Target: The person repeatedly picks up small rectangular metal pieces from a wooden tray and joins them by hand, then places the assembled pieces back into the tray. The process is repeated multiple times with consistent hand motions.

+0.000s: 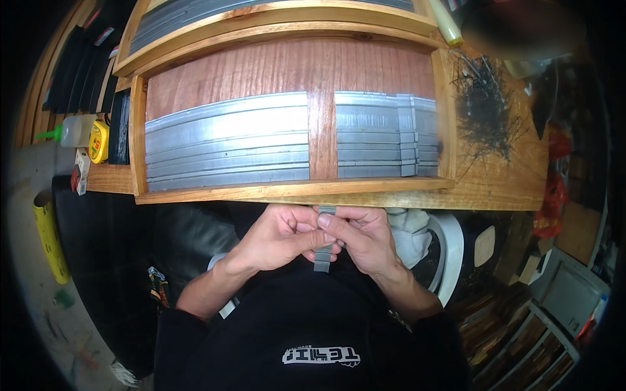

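In front of the wooden tray's near edge, my left hand (287,234) and my right hand (360,239) meet at chest height. Both are closed, fingers and thumbs pinching a short grey segmented strip (321,260) held roughly upright between them. Its lower end shows beneath the fingers and its top end pokes out above; the middle is covered by my thumbs. Just beyond lies the shallow wooden tray (293,193) with long grey metal strips (225,140) in its left part and shorter ones (368,137) on the right, where a similar segmented piece (407,133) lies across them.
A second wooden tray (280,19) of strips sits behind. Right of the trays, a pile of thin dark wires or pins (486,107) covers part of the wooden bench (515,189). At left are a yellow tape measure (98,142), a green-tipped bottle (75,131) and a yellow tube (51,241).
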A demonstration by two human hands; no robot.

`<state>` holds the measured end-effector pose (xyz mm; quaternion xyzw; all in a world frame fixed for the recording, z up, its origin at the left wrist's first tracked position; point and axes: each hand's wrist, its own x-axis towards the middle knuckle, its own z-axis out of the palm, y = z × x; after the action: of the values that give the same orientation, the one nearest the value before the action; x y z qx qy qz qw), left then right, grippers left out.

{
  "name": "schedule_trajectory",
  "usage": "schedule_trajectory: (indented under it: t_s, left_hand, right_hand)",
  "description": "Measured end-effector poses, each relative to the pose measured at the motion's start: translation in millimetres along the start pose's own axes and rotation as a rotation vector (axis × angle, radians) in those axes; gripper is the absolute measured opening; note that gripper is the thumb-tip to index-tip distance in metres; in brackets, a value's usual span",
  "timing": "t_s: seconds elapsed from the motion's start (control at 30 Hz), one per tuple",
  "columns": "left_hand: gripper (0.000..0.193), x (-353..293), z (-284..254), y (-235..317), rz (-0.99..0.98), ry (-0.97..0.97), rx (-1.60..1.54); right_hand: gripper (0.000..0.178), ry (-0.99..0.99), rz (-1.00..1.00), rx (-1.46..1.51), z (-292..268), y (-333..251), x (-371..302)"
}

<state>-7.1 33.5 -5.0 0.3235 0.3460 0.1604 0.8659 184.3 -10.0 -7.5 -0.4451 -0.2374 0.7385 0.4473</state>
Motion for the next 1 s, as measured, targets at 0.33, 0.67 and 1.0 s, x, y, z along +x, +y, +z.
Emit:
schedule_trajectory:
  t_s: [0.33, 0.67, 1.0]
  left_hand:
    - [0.014, 0.3, 1.3, 0.6, 0.005, 0.009, 0.036]
    - [0.014, -0.6, 1.3, 3.1, -0.011, 0.005, 0.032]
    - [0.014, -0.2, 1.7, 2.3, -0.005, 0.012, 0.026]
  right_hand:
    - [0.016, -0.02, -0.041, -0.016, -6.1, 8.0, 0.9]
    - [0.016, -0.01, -0.012, -0.008, 0.3, 0.1, -1.2]
    - [0.015, -0.021, -0.038, 0.013, -2.3, 3.4, -0.5]
